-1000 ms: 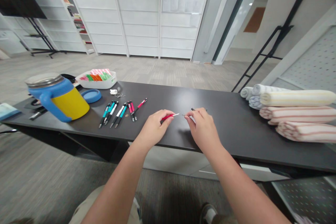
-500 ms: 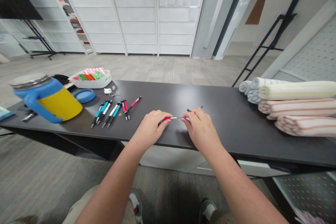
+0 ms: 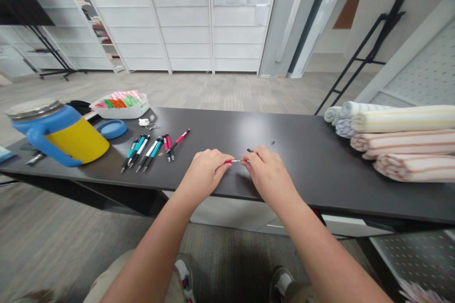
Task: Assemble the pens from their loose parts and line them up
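Observation:
My left hand (image 3: 206, 170) is closed around a red pen part (image 3: 228, 161) whose white tip sticks out to the right. My right hand (image 3: 267, 173) is pinched on a small pen piece that meets that white tip, with a black end (image 3: 250, 150) showing above the fingers. Both hands hover just over the dark table (image 3: 320, 175) near its front edge. To the left lie several pens (image 3: 152, 145), teal and red, in a loose row. A tiny dark piece (image 3: 273, 142) lies on the table behind my right hand.
A big yellow and blue jug (image 3: 59, 130) lies at the left, with a blue lid (image 3: 111, 129) and a white tray of coloured packets (image 3: 120, 103) behind it. Rolled striped towels (image 3: 401, 144) are stacked at the right. White shelving lines the back wall.
My hands have drawn closer together, so the white tip now meets the piece in my right hand. The view has shifted a little.

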Motion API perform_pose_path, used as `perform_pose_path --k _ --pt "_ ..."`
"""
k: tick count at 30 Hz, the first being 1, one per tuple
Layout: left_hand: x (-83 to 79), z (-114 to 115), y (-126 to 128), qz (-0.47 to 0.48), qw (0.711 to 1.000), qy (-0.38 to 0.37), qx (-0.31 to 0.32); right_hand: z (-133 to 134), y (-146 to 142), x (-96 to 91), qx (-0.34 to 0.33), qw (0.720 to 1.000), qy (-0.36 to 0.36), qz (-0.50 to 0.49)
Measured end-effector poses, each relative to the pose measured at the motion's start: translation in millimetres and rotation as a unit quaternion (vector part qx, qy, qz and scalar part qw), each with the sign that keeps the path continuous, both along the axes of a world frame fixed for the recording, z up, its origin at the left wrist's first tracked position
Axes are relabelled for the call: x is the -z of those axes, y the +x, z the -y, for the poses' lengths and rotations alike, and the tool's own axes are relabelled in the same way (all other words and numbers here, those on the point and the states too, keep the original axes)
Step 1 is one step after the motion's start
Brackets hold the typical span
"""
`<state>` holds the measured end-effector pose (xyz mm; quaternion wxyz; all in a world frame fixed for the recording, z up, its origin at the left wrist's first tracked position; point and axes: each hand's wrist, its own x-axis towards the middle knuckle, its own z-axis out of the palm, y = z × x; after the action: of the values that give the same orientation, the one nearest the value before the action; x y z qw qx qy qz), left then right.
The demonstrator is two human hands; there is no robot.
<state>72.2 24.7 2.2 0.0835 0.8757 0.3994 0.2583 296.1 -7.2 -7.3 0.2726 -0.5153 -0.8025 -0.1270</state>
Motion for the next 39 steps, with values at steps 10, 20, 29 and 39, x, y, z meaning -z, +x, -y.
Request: perform_pose_path --k 10,20,29,39 --pt "-2.2 2.7 2.9 -0.024 1.0 0.007 0.016 -1.0 -2.5 -2.0 -0.04 0.999 -0.028 -0.003" --pt "1.9 -3.1 -1.2 0.048 0.999 -0.02 -0.017 1.5 3.0 1.3 -0.058 0.993 -0.036 -0.094" --pt "-0.4 -3.1 -1.5 0.072 0.997 -0.023 -0.022 -1.6 9.3 -2.4 -0.049 0.961 -0.16 -0.221" --pt "1.6 -3.5 -1.9 0.057 0.998 -0.017 -0.01 -3.8 9.1 -4.4 -0.049 0.975 -0.13 -0.171"
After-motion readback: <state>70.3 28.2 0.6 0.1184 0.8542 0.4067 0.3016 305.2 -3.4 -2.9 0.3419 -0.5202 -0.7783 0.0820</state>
